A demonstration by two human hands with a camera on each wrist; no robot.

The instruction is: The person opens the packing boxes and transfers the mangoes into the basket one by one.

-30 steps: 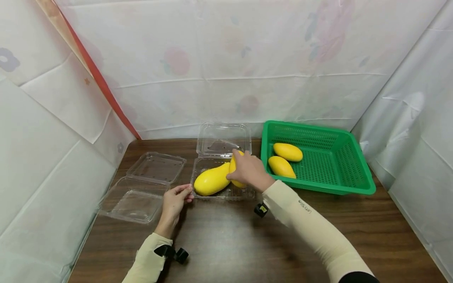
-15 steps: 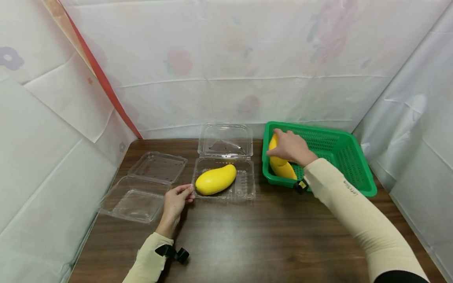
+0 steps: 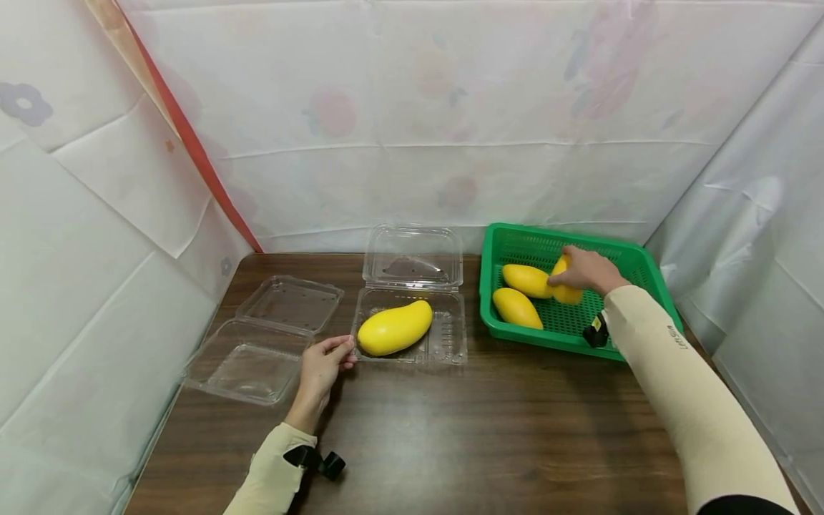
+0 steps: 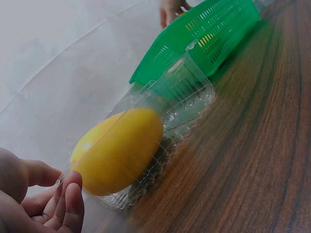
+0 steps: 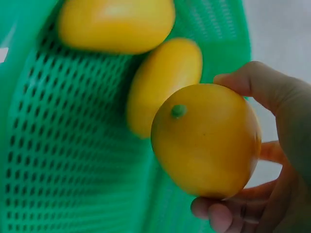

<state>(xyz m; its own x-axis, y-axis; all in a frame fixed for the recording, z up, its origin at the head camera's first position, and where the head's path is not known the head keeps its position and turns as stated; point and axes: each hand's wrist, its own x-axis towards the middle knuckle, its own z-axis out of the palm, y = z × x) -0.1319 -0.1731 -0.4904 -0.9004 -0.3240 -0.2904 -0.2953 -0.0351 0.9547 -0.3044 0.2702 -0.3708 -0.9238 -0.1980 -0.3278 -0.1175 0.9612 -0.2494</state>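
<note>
My right hand [image 3: 589, 270] grips a yellow mango [image 5: 206, 141] over the green basket [image 3: 656, 279]; the right wrist view shows a green stem spot on it. Two other mangoes lie in the basket's left part, one farther back [image 3: 524, 279] and one nearer [image 3: 517, 308]. A larger yellow mango [image 3: 395, 327] rests in the left part of an open clear plastic clamshell box [image 3: 448, 336]. With thumb and fingers, my left hand [image 3: 322, 365] pinches the front left edge of that box, also seen in the left wrist view beside the mango [image 4: 121, 150].
A second clear clamshell box [image 3: 257, 368] lies open on the wooden table [image 3: 438, 436] at the left. White patterned sheeting [image 3: 399, 143] hangs behind and along both sides. The basket stands just right of the nearer box.
My right hand has carried a mango from the clamshell box rightward into the basket area, past the other two mangoes. My left hand keeps its pinch on the box.
</note>
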